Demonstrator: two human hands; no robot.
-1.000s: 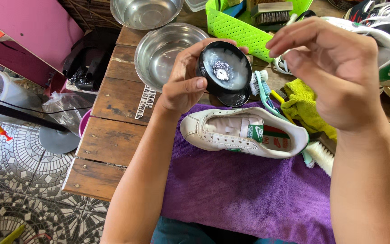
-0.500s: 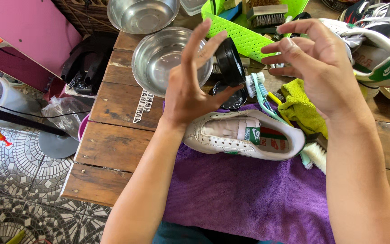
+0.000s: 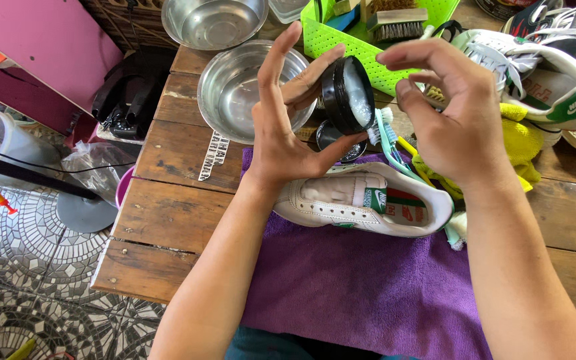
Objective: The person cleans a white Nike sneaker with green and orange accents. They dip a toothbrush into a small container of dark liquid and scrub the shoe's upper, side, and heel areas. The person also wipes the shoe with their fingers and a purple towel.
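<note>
Above the shoe point(image 3: 368, 200), the left hand point(image 3: 288, 127) pinches the open black jar point(image 3: 349, 93) on edge; the right hand point(image 3: 458, 113) hovers beside it, fingers curled, empty. Best keep the jar steady while dipping.

A wooden plank table point(image 3: 168, 213) bears a purple cloth point(image 3: 368, 293), steel bowls point(image 3: 235, 87) and a green basket point(image 3: 395, 73).

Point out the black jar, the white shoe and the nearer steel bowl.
black jar point(image 3: 349, 93), head view, on its white contents
white shoe point(image 3: 341, 197), head view, on its tongue
nearer steel bowl point(image 3: 231, 93), head view, on its inner wall
</note>
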